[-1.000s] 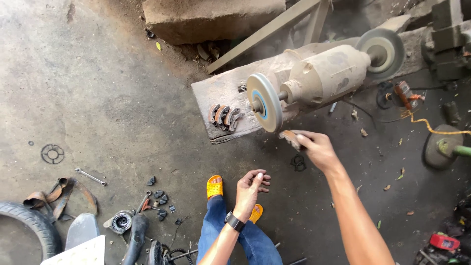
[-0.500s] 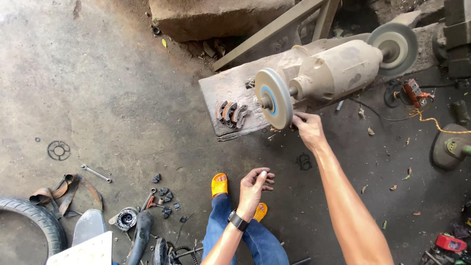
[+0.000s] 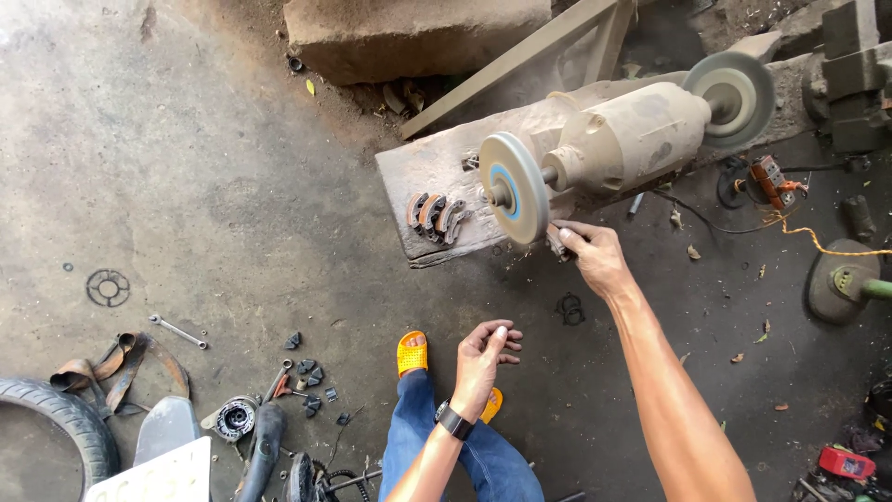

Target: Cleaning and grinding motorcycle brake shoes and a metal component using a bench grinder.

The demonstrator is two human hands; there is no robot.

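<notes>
Probably a repair workshop: bench grinder point(image 3: 613, 139), tyre point(image 3: 56, 428).

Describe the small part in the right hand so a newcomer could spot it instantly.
Find the dusty beige bench grinder on the grey slab. At its near wheel with the blue centre, the right hand presses a small dark curved part against the rim. Three similar curved pieces lie untouched on the slab.

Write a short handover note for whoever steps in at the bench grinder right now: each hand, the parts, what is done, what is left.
Right hand presses a small part against the lower edge of the grinding wheel.
Left hand is empty, hovering above the knee.
Three curved brake shoes lie on the wooden bench beside the wheel.
Done: part brought to the wheel.
Left: finishing it; whether the shoes are finished cannot be told.
</notes>
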